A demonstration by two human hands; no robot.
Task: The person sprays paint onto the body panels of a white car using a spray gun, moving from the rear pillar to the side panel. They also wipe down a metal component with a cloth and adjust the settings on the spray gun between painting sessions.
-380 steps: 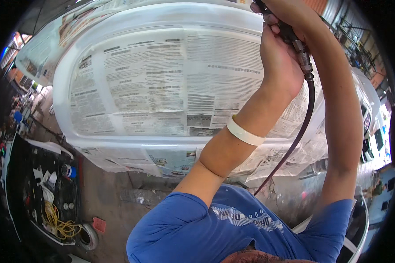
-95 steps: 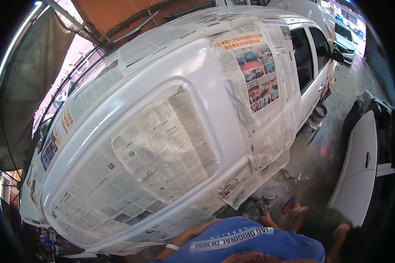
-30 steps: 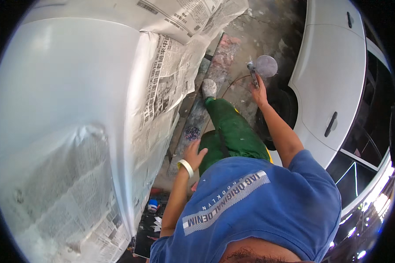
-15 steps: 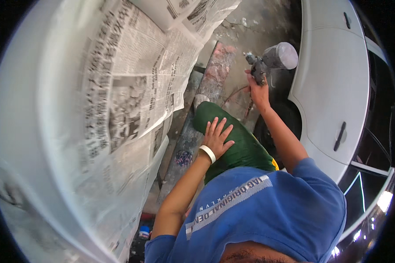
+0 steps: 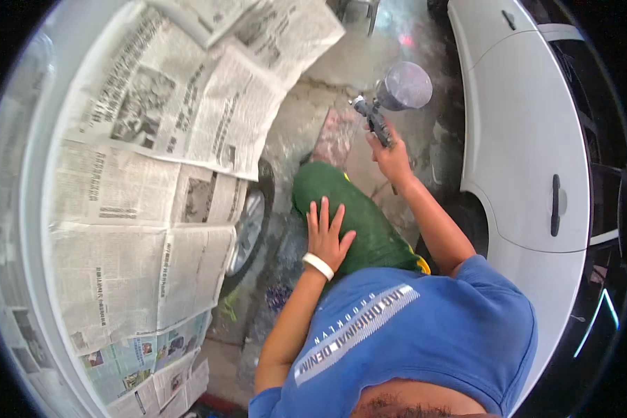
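My right hand point(image 5: 395, 164) grips a dark spray gun point(image 5: 378, 127) by its handle, held out in front of me. A rounded, greyish cup point(image 5: 404, 87) sits on the gun, and the nozzle end points left. On my green-clothed knee point(image 5: 320, 184) lies my left hand point(image 5: 325, 237), its fingers spread, a pale band point(image 5: 318, 265) round the wrist. Left of me, overlapping newspaper sheets point(image 5: 125, 265) cover the side of a pale vehicle body point(image 5: 14, 230). The sheets stand apart from both hands.
A white car point(image 5: 522, 118) stands close on my right. Under the newspaper's edge shows a wheel point(image 5: 249, 226). A worn, paint-stained plank point(image 5: 338, 136) lies low beyond my knee. Metal legs point(image 5: 371, 17) of some object stand at the far end.
My right hand has brought the spray gun leftward, nearer the newspaper. The view has shifted too, so more newspaper and the wheel now show. My left hand stays on the knee.
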